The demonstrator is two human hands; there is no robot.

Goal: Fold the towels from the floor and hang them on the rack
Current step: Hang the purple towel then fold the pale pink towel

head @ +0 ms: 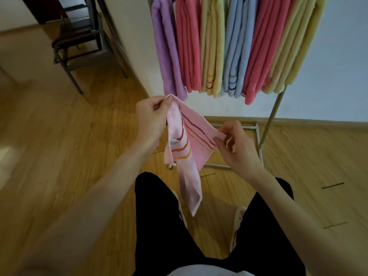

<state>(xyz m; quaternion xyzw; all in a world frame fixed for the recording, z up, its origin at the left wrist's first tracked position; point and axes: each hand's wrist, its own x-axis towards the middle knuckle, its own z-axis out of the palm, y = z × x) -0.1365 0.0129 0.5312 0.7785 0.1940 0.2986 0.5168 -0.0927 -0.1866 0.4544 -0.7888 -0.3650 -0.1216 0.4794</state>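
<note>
Standing at the metal drying rack [275, 108], holding a pale pink towel [196, 134] out in the air between both hands, above the wooden floor [83, 148].

Left hand [152, 114]: pinching the towel's upper corner between thumb and curled fingers, lifted just below the hanging purple towel [167, 56].

Right hand [236, 145]: pinching the opposite edge of the pink towel with thumb and fingertips, remaining fingers loosely curled, sitting lower than the left.

Pink towel: stretching slantwise between the two hands, showing maroon and orange stripes, a small label near its folded left side, and trailing a long narrow tail down toward the black trousers [159, 216] and the white shoes [239, 218].

Hanging on the rack, side by side and touching: the purple towel at the left, then a coral pink towel [188, 46], a yellow towel [212, 48], a light blue towel [236, 48], another coral towel [262, 52] and another yellow towel [292, 52] at the right.

Standing well apart at the upper left, on the floor beside the white wall [135, 46]: a dark metal-framed chair [75, 40].
</note>
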